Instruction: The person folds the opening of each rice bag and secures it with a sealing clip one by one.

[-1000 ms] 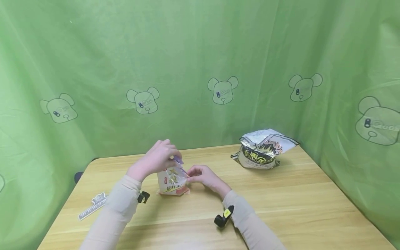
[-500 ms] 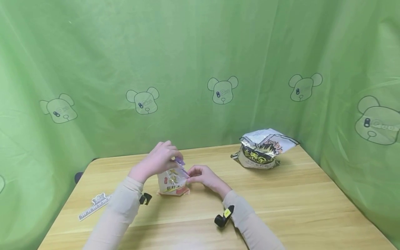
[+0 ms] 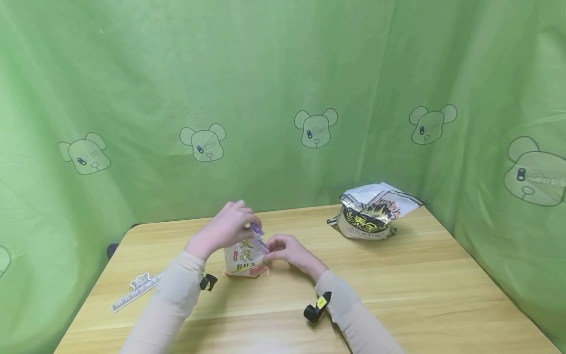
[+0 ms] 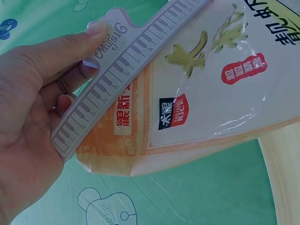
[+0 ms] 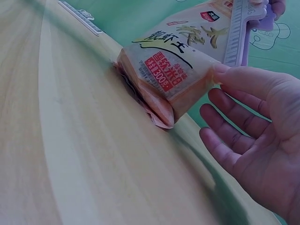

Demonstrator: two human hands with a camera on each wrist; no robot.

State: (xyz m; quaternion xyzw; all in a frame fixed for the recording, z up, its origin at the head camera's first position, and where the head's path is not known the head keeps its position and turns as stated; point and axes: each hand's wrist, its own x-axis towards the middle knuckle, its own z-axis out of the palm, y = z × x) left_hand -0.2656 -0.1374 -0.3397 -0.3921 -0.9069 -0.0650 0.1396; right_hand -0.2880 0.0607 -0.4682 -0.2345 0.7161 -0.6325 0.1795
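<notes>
A small white and orange rice bag [image 3: 243,263] stands upright on the table, left of the middle. From above, my left hand [image 3: 230,223] pinches the handle of a purple bag clip [image 4: 124,68] between thumb and fingers. Piano keys and the word "Music" are printed on that clip, which lies slantwise across the upper part of the bag. On the bag's right side, the thumb and index finger of my right hand [image 5: 262,108] pinch its edge just below the clip's end; the other fingers are loosely bent. The head view leaves most of the clip hidden behind my left hand.
A second piano-key clip [image 3: 137,293] lies flat on the wooden table [image 3: 420,300] near its left edge. At the back right stands a larger silver and black bag [image 3: 364,216] with its top folded over. Green curtains [image 3: 265,98] surround the table.
My left hand and forearm have shifted slightly to the right, showing more of the clip lying on the table. My right hand stays in place at the bag's edge.
</notes>
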